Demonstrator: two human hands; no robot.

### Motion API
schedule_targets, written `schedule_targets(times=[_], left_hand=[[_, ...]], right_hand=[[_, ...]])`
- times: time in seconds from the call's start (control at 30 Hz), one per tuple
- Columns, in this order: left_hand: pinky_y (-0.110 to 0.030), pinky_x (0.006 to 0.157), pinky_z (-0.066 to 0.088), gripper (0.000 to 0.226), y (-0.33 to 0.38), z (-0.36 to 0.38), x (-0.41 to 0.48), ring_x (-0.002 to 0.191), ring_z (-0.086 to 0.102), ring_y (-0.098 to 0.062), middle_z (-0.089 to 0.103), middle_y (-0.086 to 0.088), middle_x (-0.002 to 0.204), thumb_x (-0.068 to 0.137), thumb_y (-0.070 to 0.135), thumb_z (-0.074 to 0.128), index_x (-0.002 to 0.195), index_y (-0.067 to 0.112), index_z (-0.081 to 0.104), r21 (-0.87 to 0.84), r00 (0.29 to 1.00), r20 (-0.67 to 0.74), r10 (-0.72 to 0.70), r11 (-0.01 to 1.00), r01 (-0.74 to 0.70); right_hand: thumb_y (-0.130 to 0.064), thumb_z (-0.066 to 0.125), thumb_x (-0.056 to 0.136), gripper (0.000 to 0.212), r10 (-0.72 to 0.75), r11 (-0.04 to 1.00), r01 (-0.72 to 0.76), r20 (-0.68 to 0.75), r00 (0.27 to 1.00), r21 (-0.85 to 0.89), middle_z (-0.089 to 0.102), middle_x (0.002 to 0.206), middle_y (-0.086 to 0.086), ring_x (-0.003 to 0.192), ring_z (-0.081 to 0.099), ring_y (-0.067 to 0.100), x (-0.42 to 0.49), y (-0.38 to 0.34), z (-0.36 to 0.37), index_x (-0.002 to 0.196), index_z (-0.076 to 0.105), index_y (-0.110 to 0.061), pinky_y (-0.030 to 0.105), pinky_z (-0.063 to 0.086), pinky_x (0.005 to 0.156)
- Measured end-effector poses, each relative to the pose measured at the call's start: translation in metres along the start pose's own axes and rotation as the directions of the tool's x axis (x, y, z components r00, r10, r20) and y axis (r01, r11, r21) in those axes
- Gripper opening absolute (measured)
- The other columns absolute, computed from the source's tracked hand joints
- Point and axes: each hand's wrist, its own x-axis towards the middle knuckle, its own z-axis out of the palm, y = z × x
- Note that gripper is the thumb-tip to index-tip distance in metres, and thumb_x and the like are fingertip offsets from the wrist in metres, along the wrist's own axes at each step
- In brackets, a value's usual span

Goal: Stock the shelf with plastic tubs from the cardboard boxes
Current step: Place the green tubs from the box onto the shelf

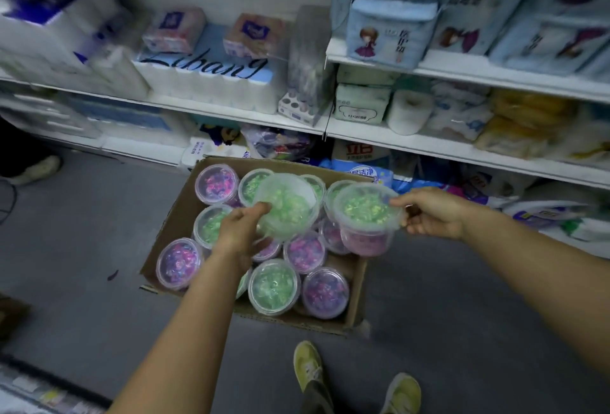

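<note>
Box (175,219) on floor (82,232), full of tubs (274,286) | left hand (236,232) — my grip curled round green tub (290,202) | right hand (432,212) — my grip pinching pink-labelled tub (366,215)

About fourteen tubs (274,286), one cardboard box (170,220)

"Libang" runs in black script across the toilet-roll pack (204,82) on the shelf (231,112), and red "立白" marks a white bag (355,152) below.
</note>
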Motion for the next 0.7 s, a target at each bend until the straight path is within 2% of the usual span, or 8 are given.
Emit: schedule_targets(times=[0.1,0.17,0.23,0.33,0.4,0.47,0.53,0.7], left_hand=[[-0.031,0.062,0.052,0.039,0.015,0.026,-0.042,0.056,0.053,-0.015,0.052,-0.003,0.080,0.078,0.030,0.073,0.109,0.013,0.057,-0.046,0.999,0.050,0.005,0.999,-0.003],[-0.033,0.062,0.055,0.045,0.027,0.046,-0.069,0.070,0.058,-0.021,0.057,-0.011,0.102,0.077,0.034,0.072,0.115,0.015,0.057,-0.026,0.997,0.068,0.040,0.999,-0.038],[-0.035,0.066,0.057,0.047,0.038,0.070,-0.097,0.084,0.061,-0.026,0.058,-0.014,0.112,0.075,0.038,0.072,0.114,0.017,0.057,-0.018,0.992,0.100,0.071,0.997,-0.070],[-0.039,0.077,0.056,0.037,0.054,0.107,-0.135,0.084,0.059,-0.024,0.058,-0.011,0.102,0.084,0.038,0.064,0.113,0.019,0.055,-0.039,0.978,0.167,0.122,0.992,-0.118],[-0.043,0.085,0.055,0.041,0.060,0.130,-0.156,0.086,0.058,-0.025,0.055,-0.011,0.099,0.087,0.040,0.061,0.118,0.016,0.051,-0.065,0.969,0.202,0.143,0.989,-0.132],[-0.044,0.085,0.055,0.049,0.067,0.152,-0.174,0.098,0.059,-0.031,0.055,-0.018,0.112,0.086,0.042,0.061,0.124,0.014,0.048,-0.093,0.958,0.241,0.158,0.986,-0.139],[-0.043,0.081,0.056,0.055,0.076,0.173,-0.192,0.106,0.059,-0.035,0.052,-0.023,0.123,0.086,0.043,0.061,0.131,0.015,0.046,-0.123,0.945,0.278,0.171,0.982,-0.142],[-0.047,0.093,0.051,0.043,0.100,0.210,-0.225,0.102,0.057,-0.033,0.053,-0.018,0.105,0.087,0.044,0.059,0.120,0.019,0.045,-0.184,0.909,0.329,0.256,0.961,-0.205]], right_hand=[[-0.009,0.055,0.090,0.007,-0.044,0.995,0.045,-0.010,0.999,0.086,0.046,0.059,0.009,0.037,0.047,0.011,-0.034,-0.016,-0.030,0.083,0.056,-0.007,0.018,0.041,0.035],[-0.010,0.055,0.090,0.007,-0.081,0.989,0.086,-0.045,0.996,0.117,0.046,0.061,0.008,0.040,0.046,0.013,-0.057,-0.027,-0.052,0.084,0.056,-0.007,0.018,0.041,0.037],[-0.011,0.057,0.089,0.005,-0.124,0.982,0.134,-0.079,0.989,0.132,0.046,0.062,0.006,0.044,0.045,0.013,-0.084,-0.039,-0.074,0.085,0.056,-0.009,0.018,0.042,0.039],[-0.016,0.058,0.088,0.006,-0.162,0.978,0.176,-0.120,0.979,0.114,0.046,0.066,0.005,0.055,0.045,0.014,-0.124,-0.054,-0.111,0.085,0.055,-0.013,0.024,0.047,0.048],[-0.017,0.058,0.088,0.004,-0.196,0.969,0.215,-0.149,0.969,0.120,0.047,0.068,0.004,0.058,0.046,0.015,-0.148,-0.060,-0.138,0.086,0.056,-0.013,0.030,0.047,0.060],[-0.016,0.058,0.088,0.004,-0.236,0.955,0.262,-0.180,0.955,0.140,0.048,0.069,0.004,0.059,0.047,0.016,-0.169,-0.066,-0.164,0.086,0.056,-0.013,0.033,0.048,0.065],[-0.015,0.058,0.087,0.004,-0.262,0.939,0.301,-0.220,0.940,0.168,0.048,0.069,0.005,0.059,0.047,0.017,-0.190,-0.073,-0.187,0.084,0.056,-0.012,0.035,0.050,0.066],[-0.014,0.056,0.089,0.009,-0.322,0.908,0.382,-0.296,0.899,0.172,0.047,0.069,0.008,0.058,0.047,0.019,-0.231,-0.095,-0.219,0.081,0.053,-0.010,0.039,0.051,0.064]])
